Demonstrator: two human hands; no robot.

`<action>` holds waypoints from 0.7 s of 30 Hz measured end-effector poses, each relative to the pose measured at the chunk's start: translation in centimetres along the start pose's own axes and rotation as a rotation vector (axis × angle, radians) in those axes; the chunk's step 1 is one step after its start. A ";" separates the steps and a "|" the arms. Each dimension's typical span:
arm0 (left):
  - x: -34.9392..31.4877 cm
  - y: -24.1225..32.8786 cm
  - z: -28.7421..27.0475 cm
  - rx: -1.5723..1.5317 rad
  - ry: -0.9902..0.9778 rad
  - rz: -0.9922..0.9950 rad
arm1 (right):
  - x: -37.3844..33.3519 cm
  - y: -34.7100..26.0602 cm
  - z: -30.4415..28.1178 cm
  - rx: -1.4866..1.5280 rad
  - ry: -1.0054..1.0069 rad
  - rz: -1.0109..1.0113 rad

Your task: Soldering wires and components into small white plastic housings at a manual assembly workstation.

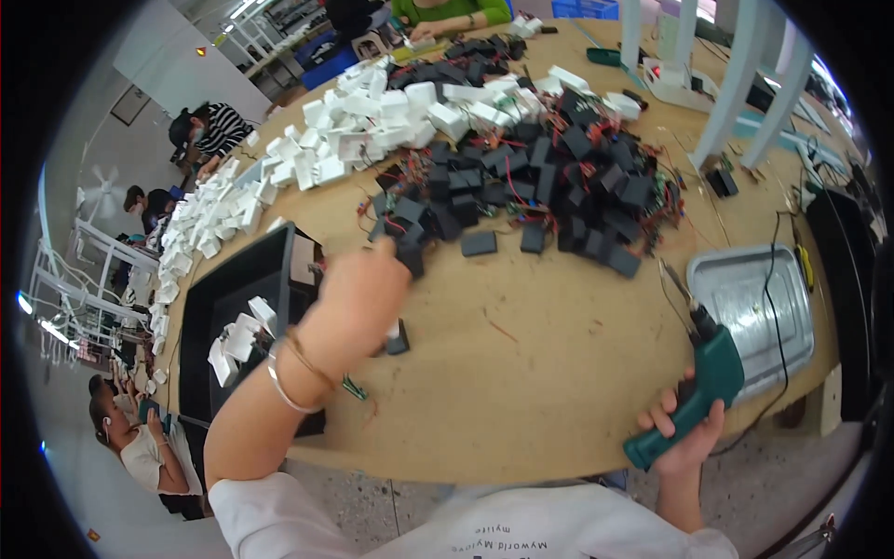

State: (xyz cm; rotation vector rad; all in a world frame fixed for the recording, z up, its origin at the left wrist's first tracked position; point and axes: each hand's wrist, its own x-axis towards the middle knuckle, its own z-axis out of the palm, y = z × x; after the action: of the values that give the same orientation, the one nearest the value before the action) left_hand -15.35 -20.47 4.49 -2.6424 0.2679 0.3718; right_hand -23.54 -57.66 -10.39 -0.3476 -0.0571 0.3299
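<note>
My left hand [365, 284] reaches over the wooden table [540, 373] to the near edge of a heap of black boxes with red wires [549, 182]. Its fingers are closed around a black box [410, 256] at that edge. Another black piece [398, 340] lies just under my wrist. My right hand [684, 429] grips a green soldering gun [703, 382] at the table's front right, its metal tip pointing up and away toward a metal tray [745, 289].
A pile of white boxes [391, 116] runs along the far left of the table. A black bin [233, 307] with white pieces sits at my left. White posts [745, 74] stand at the back right. Other people sit at far tables.
</note>
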 end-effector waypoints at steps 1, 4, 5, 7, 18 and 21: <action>-1.0 2.8 -0.6 0.019 -0.116 0.020 | 0.1 -0.1 0.1 -0.004 0.012 0.004; -1.6 8.0 2.9 -0.438 0.078 0.235 | 0.5 0.2 0.3 0.000 -0.046 0.002; -1.1 9.5 2.8 -0.569 0.111 0.277 | 0.5 0.1 0.4 -0.005 -0.034 0.008; -0.3 11.9 3.3 -0.706 0.218 0.195 | 0.3 0.0 0.1 -0.018 -0.078 -0.025; -3.6 11.5 4.9 -0.854 0.645 -0.022 | 0.1 -0.1 0.0 -0.071 -0.142 -0.016; -5.2 7.4 7.4 -0.726 0.666 -0.278 | -0.1 -0.4 -0.3 -0.097 -0.125 -0.039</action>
State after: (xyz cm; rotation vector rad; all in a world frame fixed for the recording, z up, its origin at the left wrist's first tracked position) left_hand -23.71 -22.90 -3.30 -3.3769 -0.0596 -0.6415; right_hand -23.52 -58.13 -10.58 -0.4211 -0.2026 0.3105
